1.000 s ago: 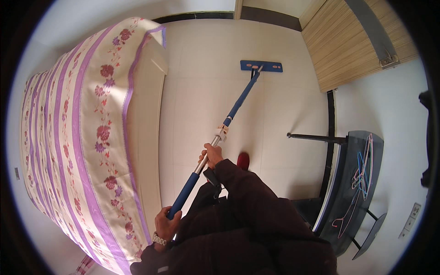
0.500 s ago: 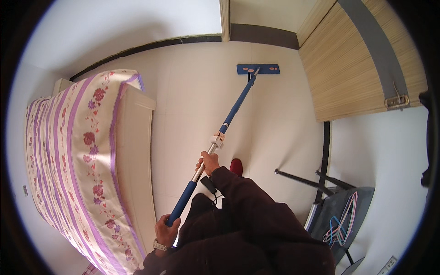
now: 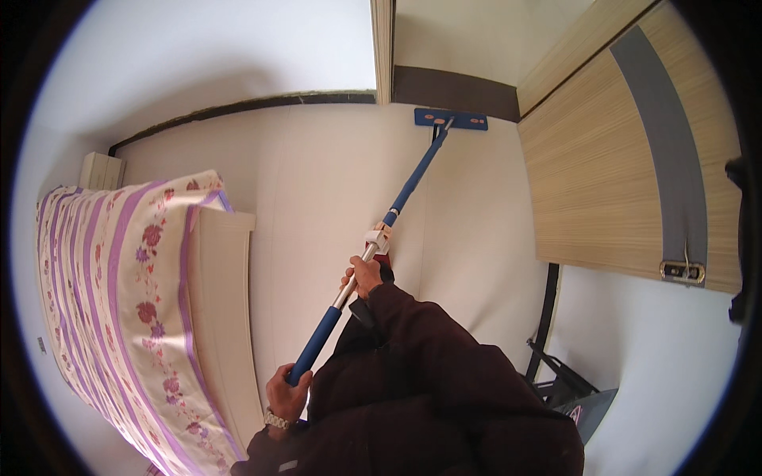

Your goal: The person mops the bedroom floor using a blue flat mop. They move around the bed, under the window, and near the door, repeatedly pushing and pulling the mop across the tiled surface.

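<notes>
A long flat mop (image 3: 409, 186) with a blue and silver pole slants away from me across the pale floor. My left hand (image 3: 289, 392), with a metal-band watch at the wrist, is wrapped round the end of the blue foam grip. Higher up, my right hand (image 3: 365, 276) closes round the bare silver part of the pole, just below a white plastic clamp (image 3: 379, 236). The flat blue mop head (image 3: 451, 120) lies on the floor at the dark threshold strip. Part of a red shoe (image 3: 382, 260) shows behind the pole.
On the left stands a bed (image 3: 226, 301) with a striped floral cover (image 3: 151, 317). A wooden door (image 3: 595, 174) with a grey band is at the right. A dark folding chair (image 3: 567, 381) leans near the right wall. A dark baseboard (image 3: 238, 109) edges the far wall.
I have stepped forward, so bed, door and chair have shifted nearer in view. The mop head has advanced to the dark threshold strip. Both hands keep their hold on the pole.
</notes>
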`<act>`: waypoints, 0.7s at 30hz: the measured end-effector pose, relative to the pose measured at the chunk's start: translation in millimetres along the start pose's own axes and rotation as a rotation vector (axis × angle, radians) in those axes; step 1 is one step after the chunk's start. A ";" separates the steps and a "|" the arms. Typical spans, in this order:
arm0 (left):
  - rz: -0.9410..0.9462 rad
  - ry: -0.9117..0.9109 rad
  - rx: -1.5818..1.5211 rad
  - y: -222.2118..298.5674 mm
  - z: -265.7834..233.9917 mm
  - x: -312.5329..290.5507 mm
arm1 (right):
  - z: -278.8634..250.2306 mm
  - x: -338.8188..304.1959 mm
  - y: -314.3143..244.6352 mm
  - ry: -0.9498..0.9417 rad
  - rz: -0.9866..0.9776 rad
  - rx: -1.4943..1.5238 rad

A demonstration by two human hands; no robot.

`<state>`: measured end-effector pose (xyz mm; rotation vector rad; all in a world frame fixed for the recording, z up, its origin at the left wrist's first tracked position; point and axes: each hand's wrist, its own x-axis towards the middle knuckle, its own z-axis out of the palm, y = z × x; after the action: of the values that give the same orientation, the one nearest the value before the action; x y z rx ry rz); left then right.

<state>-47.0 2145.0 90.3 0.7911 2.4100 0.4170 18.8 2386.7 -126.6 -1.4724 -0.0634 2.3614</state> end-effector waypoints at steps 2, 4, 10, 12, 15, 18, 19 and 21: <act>-0.020 -0.006 0.035 23.3 -0.9 32.9 | 15.3 16.3 -29.8 0.010 0.001 -0.038; -0.002 -0.013 0.010 43.3 -11.2 56.6 | 31.6 28.5 -54.1 0.052 0.068 -0.022; 0.028 -0.054 0.000 119.5 -1.0 150.0 | 55.6 85.9 -149.1 0.029 -0.007 -0.017; 0.005 -0.086 -0.032 151.8 12.7 176.1 | 52.3 109.7 -191.2 0.057 0.001 -0.018; 0.015 -0.112 -0.011 198.5 31.6 213.9 | 51.0 135.0 -248.7 0.026 -0.027 -0.007; 0.064 -0.118 -0.009 234.3 32.3 243.4 | 63.9 140.0 -286.0 0.061 -0.072 -0.036; 0.019 -0.149 -0.014 241.4 26.3 249.7 | 71.2 138.5 -293.0 0.068 -0.060 -0.031; -0.022 -0.184 -0.009 253.4 18.2 261.8 | 82.5 138.9 -307.2 0.065 -0.046 -0.014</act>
<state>-98.3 2506.1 80.4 0.7633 2.2426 0.3316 -24.2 2730.8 -140.1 -1.5366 -0.0965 2.2789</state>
